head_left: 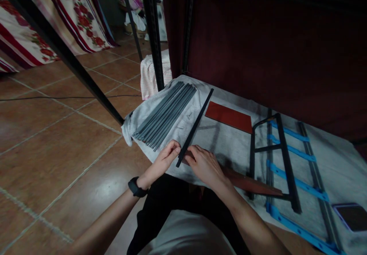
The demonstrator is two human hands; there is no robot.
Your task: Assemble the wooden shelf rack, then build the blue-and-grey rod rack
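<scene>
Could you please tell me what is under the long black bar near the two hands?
Light grey cloth shows on both sides of the black bar. What lies directly beneath it, or under the left hand and right hand, is hidden.

Left hand (169, 155) and right hand (205, 165) gripping the near end of a black bar (198, 122), grey rods (166, 114) at their eleven o'clock, red panel (228, 116) between one and two, black frame (286, 163) overlapping blue strips (299, 179) at three, phone (352, 216) at four, grey cloth (231, 144) underneath
</scene>
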